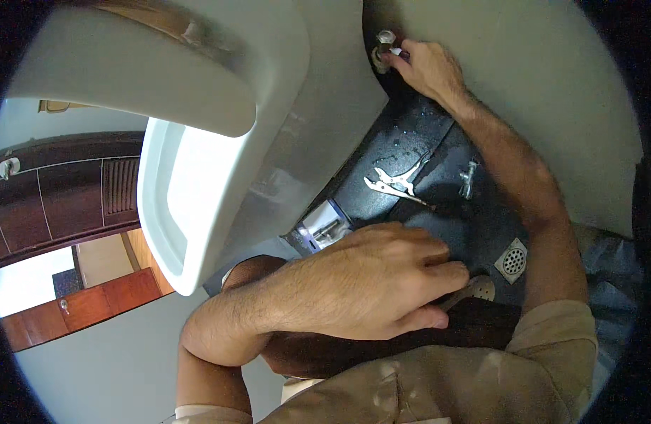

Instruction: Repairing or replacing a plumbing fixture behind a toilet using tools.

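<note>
My right hand (428, 67) reaches up to the metal valve fitting (383, 48) on the wall, its grip closed round a small white piece at the fitting; I cannot tell what the piece is. My left hand (371, 283) lies curled on my knee, grip loosely shut on a slim tool (466, 291) with a rounded end.

Water beads dot the dark floor (410, 138) under the fitting. I judge wet fingers could slip there, and the white piece could drop toward the floor drain (512, 260).

The white basin (198, 177) crowds the fitting from the left and cramps the wrist. Locking pliers (396, 184) lie open mid-floor, a small chrome tap part (468, 178) just beside them.
</note>
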